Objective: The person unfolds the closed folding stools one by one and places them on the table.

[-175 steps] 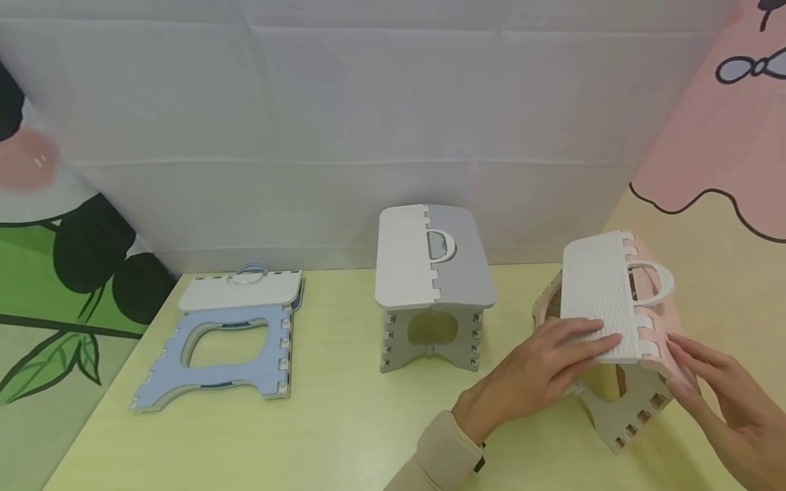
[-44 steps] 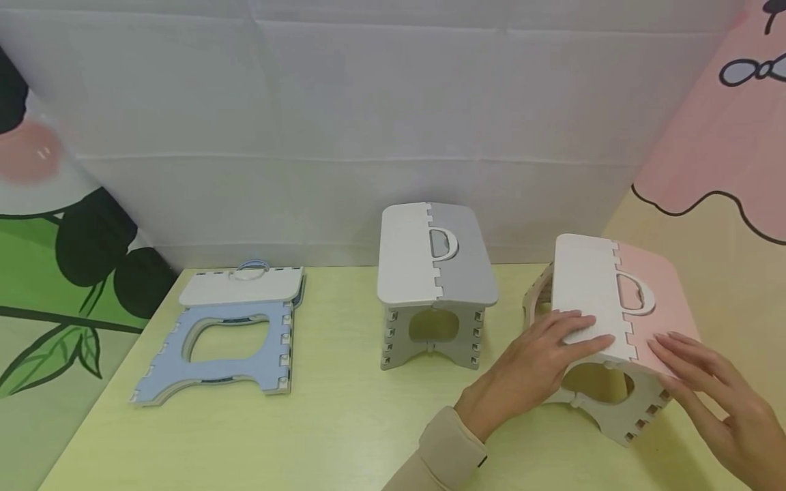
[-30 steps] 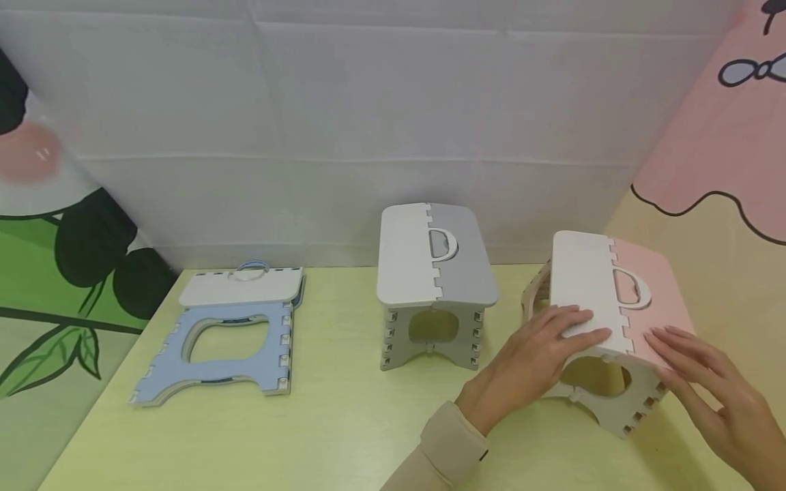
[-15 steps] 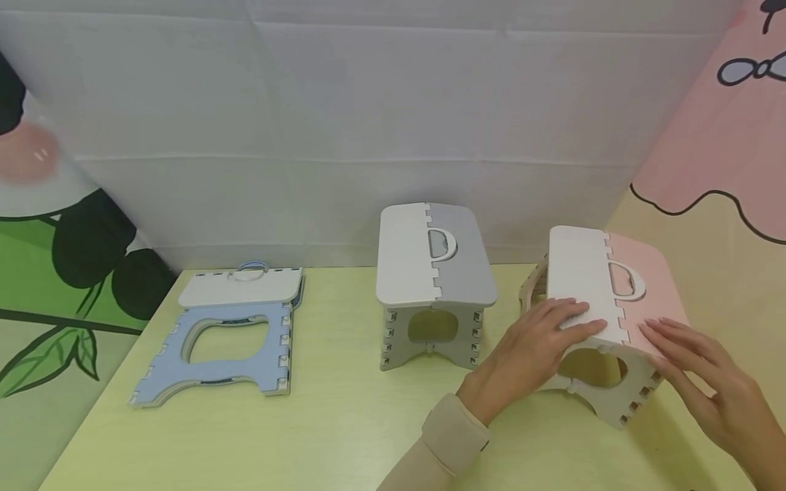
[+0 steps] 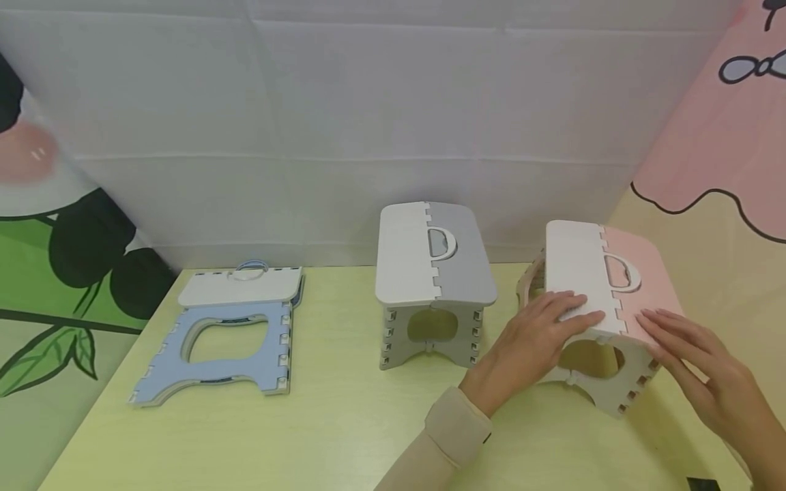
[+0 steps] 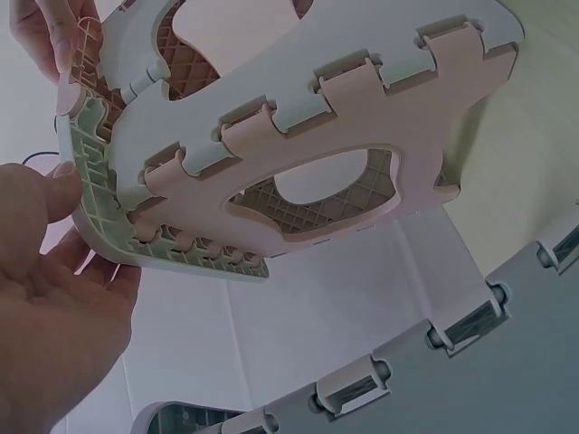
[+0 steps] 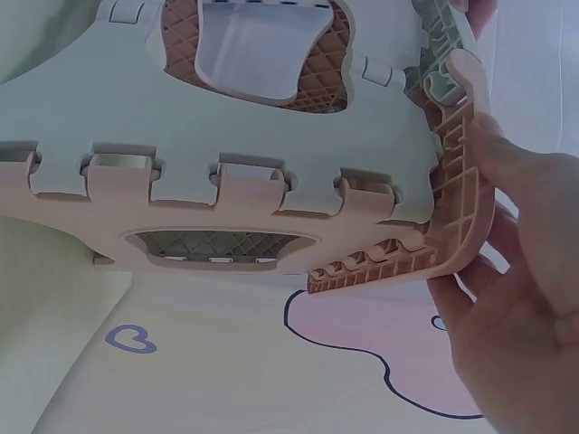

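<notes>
A white-and-pink folding stool [image 5: 635, 279] stands unfolded at the right of the table, its two seat halves level and a white loop handle [image 5: 625, 273] at the seam. My left hand [image 5: 525, 341] holds the near edge of the white half, fingers over the top; the thumb shows at the rim in the left wrist view. My right hand [image 5: 706, 365] grips the near pink corner, fingers above and thumb at the edge. From below, ribbed undersides and hinged leg panels [image 7: 271, 108] appear in the right wrist view.
A white-and-grey folding stool [image 5: 408, 256] stands open mid-table, left of my left hand. Farther left, a blue-and-white folding stool [image 5: 215, 368] lies folded flat. Behind the yellow table [image 5: 344, 423] hangs a white cloth [image 5: 368, 123]. A dark object [image 5: 703, 484] shows at the bottom right.
The pink stool's seat has gone from peaked at the seam to flat. Over the last second both hands have shifted the stool away and slightly left. The other stools have stayed put.
</notes>
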Demonstrator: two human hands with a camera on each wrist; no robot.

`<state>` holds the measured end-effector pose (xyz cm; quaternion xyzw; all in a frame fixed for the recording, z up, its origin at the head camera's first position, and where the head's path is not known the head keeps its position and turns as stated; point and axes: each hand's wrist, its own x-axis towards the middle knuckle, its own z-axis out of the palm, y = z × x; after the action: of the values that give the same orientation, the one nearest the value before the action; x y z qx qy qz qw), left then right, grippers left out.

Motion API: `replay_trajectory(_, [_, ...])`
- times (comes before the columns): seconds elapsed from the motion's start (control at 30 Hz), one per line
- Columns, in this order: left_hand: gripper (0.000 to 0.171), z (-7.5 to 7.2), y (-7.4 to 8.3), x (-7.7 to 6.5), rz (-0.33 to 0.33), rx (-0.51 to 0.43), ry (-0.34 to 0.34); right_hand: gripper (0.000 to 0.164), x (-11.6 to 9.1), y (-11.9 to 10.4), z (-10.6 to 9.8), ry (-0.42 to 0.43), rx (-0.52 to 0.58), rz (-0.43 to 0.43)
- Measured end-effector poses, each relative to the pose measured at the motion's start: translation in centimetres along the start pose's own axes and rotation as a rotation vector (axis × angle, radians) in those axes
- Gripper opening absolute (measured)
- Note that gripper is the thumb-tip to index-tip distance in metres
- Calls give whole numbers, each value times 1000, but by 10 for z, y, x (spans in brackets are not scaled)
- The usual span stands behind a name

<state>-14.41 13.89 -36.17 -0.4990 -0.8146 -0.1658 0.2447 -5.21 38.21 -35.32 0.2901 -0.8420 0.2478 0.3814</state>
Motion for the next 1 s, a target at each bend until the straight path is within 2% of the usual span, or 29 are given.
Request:
replay_trajectory(0.37, [45, 3, -3, 5, -19, -16, 4, 54, -1, 12, 0, -27, -20, 2])
replay_trajectory(0.57, [44, 5, -4, 6, -28, -30, 19, 56, -2, 18, 0, -61, -35, 34])
replay_trajectory(0.77, [44, 7, -6, 8, -37, -10, 35, 57, 0, 21, 1, -77, -36, 40])
replay_trajectory(1.0, [45, 8, -6, 11, -66, 9, 22, 57, 7, 21, 2, -64, -37, 24])
